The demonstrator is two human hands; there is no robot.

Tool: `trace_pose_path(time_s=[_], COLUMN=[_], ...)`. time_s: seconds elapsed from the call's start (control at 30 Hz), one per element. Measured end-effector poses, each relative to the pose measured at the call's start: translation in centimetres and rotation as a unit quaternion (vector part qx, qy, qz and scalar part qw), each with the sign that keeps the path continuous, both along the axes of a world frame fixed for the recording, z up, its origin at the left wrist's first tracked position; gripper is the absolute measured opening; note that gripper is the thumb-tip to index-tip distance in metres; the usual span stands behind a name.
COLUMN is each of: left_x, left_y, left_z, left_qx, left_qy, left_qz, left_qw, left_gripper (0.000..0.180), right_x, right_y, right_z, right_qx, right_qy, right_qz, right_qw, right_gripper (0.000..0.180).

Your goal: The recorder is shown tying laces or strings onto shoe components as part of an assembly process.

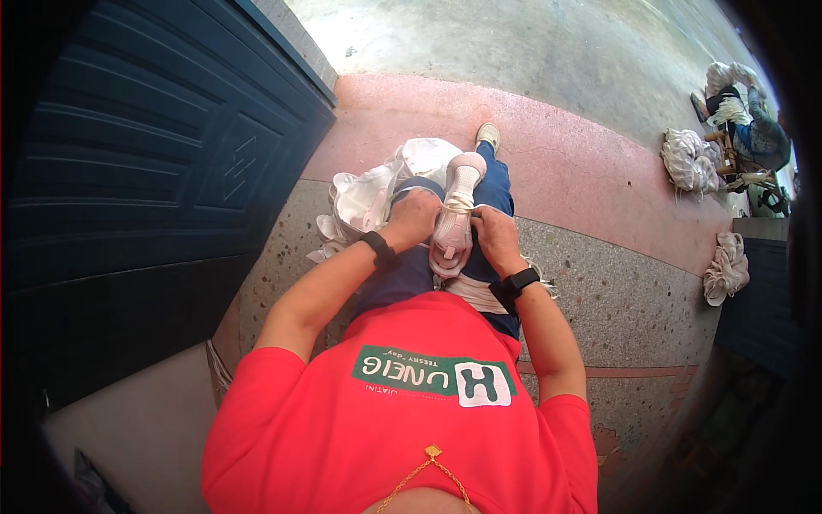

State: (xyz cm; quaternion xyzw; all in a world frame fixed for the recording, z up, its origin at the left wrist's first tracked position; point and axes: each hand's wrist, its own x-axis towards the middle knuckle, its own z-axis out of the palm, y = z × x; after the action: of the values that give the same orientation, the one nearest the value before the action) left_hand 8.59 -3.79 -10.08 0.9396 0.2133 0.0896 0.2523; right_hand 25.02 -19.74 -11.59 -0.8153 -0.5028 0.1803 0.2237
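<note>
A pale pink and white sneaker (451,224) rests on my lap, its toe pointing away from me. Cream shoelaces (459,203) cross over its upper. On the left of the shoe, my left hand (417,216) is closed at one side of the lacing; its fingertips are partly hidden. Over on the right, my right hand (497,236) pinches a lace that runs taut from the shoe. Across my thighs, under the heel, lies a bundle of white laces (476,294).
White shoes and bags (364,199) are heaped beside my left leg, near a dark blue metal door (137,146). Far right, bundles of white shoes (689,161) lie by a seated person (758,128). Another shoe bundle (726,268) sits at the right wall.
</note>
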Motion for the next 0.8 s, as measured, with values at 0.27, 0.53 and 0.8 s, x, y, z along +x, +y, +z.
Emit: trace_pose_path(time_s=[0.27, 0.53, 0.8], left_x=[-0.2, -0.8, 4.8], left_y=[-1.9, -2.6, -0.2], left_z=[2.2, -0.3, 2.8], left_qx=[0.073, 0.01, -0.082], left_qy=[0.007, -0.002, -0.041], left_qz=[0.063, 0.092, -0.005], left_qw=[0.995, 0.996, 0.996], left_gripper=[0.015, 0.018, 0.017], right_x=[-1.3, -1.7, -1.3], right_y=[-1.1, -0.8, -1.4], right_z=[0.9, 1.4, -1.7], right_qx=[-0.038, -0.087, 0.084], right_qy=[-0.104, -0.053, 0.097], right_qz=[-0.057, -0.029, -0.091], right_qw=[0.992, 0.994, 0.988], right_gripper=[0.034, 0.027, 0.014])
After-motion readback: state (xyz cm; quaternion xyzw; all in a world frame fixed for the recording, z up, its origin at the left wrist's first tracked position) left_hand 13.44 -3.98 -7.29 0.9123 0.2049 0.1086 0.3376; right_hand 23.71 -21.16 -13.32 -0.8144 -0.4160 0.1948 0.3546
